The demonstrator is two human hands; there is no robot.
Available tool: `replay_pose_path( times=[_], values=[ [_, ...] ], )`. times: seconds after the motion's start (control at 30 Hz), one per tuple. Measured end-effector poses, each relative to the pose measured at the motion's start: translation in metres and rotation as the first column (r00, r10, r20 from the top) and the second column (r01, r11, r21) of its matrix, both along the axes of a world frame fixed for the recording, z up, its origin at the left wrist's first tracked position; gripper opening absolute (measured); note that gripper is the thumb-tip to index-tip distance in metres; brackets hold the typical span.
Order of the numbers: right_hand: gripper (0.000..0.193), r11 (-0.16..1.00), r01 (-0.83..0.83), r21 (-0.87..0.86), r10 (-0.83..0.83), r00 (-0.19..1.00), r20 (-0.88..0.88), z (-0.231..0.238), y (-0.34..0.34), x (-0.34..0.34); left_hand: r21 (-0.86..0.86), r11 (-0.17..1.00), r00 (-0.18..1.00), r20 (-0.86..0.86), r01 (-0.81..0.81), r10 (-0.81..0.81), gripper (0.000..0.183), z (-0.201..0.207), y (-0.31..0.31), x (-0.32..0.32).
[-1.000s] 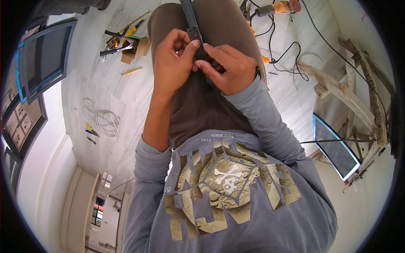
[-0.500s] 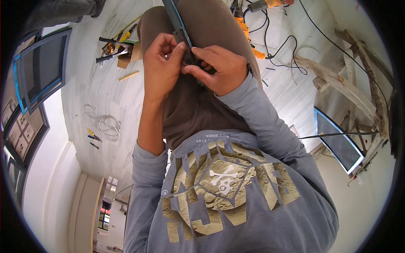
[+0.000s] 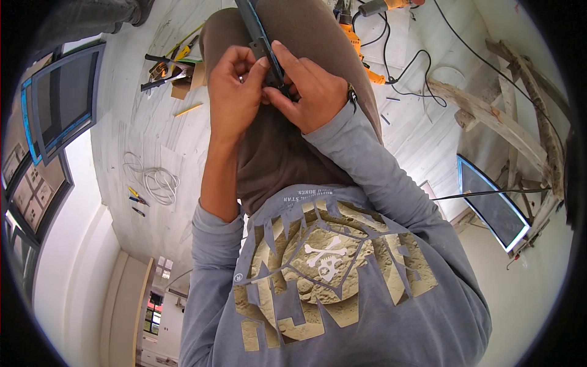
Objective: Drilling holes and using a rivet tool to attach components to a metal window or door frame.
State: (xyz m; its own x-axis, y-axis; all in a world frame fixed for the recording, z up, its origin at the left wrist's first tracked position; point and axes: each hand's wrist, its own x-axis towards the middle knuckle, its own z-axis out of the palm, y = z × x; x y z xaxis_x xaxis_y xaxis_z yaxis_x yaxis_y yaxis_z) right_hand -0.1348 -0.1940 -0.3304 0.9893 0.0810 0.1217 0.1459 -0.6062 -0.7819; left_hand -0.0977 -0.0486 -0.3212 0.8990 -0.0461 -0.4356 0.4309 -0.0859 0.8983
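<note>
Right hand (image 3: 315, 95) just shifted: index finger (image 3: 288, 58) now straight along the bar (image 3: 253, 24), was bent before; reads as a steadier grip. Left hand (image 3: 234, 95) unchanged, pinching bar's left edge. Bar over lap (image 3: 287, 159), near end hidden by hands

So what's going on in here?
Someone is holding a long dark bar over their brown trousers. The left hand pinches it between thumb and fingers; the right hand grips its other side, index finger stretched along it. On the floor to the left lie a yellow pencil and a coiled white cable.
</note>
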Motion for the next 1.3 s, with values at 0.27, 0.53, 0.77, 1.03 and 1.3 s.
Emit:
replay_pose_path(
  times=[0.27, 0.53, 0.77, 1.03, 1.3],
  values=[
    [0.063, 1.0, -0.015, 0.019, 0.015, 1.0, 0.023, -0.007, -0.002, 0.0, -0.005, 1.0, 0.999, -0.036, 0.006, -0.006, 0.013, 0.001, 0.001, 0.0],
    [0.054, 0.995, -0.011, 0.099, 0.011, 1.0, -0.002, -0.001, -0.005, -0.002, -0.007, 1.0, 1.0, -0.02, 0.012, -0.012, 0.014, -0.001, 0.002, 0.001],
    [0.051, 0.999, 0.04, 0.005, -0.039, 0.998, -0.042, 0.007, 0.004, 0.006, -0.062, 0.998, 0.996, -0.092, 0.014, -0.02, 0.013, 0.002, 0.002, 0.003],
    [0.044, 0.993, 0.024, -0.12, -0.046, 0.981, -0.189, 0.008, 0.014, 0.018, -0.049, 0.998, 0.996, -0.083, 0.041, -0.045, 0.013, 0.002, 0.004, 0.004],
    [0.036, 0.986, 0.007, -0.168, -0.049, 0.967, -0.25, 0.013, 0.016, 0.021, -0.043, 0.999, 0.996, -0.09, 0.017, -0.021, 0.012, 0.0, 0.004, 0.003]
  ],
)
